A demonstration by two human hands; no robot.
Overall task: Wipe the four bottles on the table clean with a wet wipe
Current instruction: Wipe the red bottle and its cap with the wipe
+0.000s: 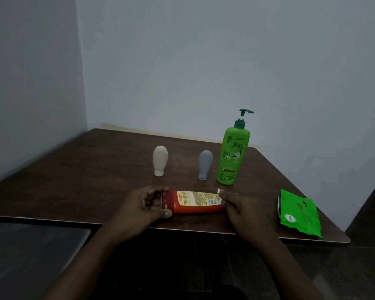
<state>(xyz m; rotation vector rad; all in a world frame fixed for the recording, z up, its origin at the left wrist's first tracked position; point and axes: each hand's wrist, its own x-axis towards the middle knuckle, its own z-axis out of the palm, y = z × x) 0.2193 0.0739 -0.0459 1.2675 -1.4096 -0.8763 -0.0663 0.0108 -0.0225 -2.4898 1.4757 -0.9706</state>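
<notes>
An orange bottle (195, 202) with a cream label lies sideways near the table's front edge. My left hand (145, 205) grips its cap end. My right hand (236, 207) pinches a small white wet wipe (219, 194) against the bottle's other end. Behind stand a cream ribbed bottle (160, 160) and a grey bottle (205, 164), both cap down, and a tall green pump bottle (233, 156) upright at the right.
A green wet wipe pack (299, 213) lies flat at the front right of the dark wooden table (85, 176). Walls close in behind and on the left. A grey surface (30, 252) sits lower at the front left.
</notes>
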